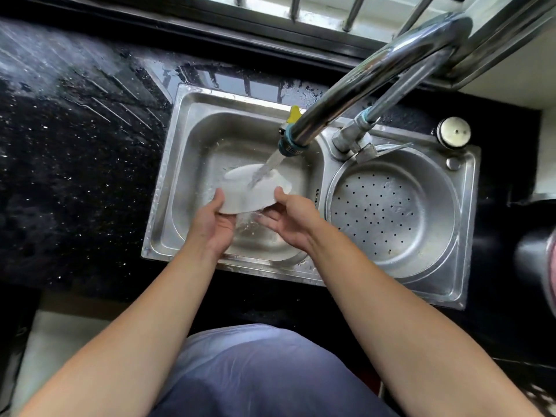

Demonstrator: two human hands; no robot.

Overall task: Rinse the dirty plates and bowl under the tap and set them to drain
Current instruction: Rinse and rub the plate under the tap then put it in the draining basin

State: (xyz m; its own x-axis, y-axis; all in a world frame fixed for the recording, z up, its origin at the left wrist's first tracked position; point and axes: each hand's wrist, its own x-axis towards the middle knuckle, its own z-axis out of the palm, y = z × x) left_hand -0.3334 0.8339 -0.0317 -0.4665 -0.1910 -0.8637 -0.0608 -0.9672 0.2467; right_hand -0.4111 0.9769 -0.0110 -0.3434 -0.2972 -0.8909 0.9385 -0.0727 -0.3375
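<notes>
Black wet countertop [75, 145] surrounds a steel sink [180, 188]. Left hand [212, 222] and right hand [290, 219] both grip a white bowl [258, 195], tilted under the tap [355, 94] water.

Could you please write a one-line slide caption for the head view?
Both hands, left hand and right hand, hold a white bowl under the running tap over the left sink basin.
</notes>
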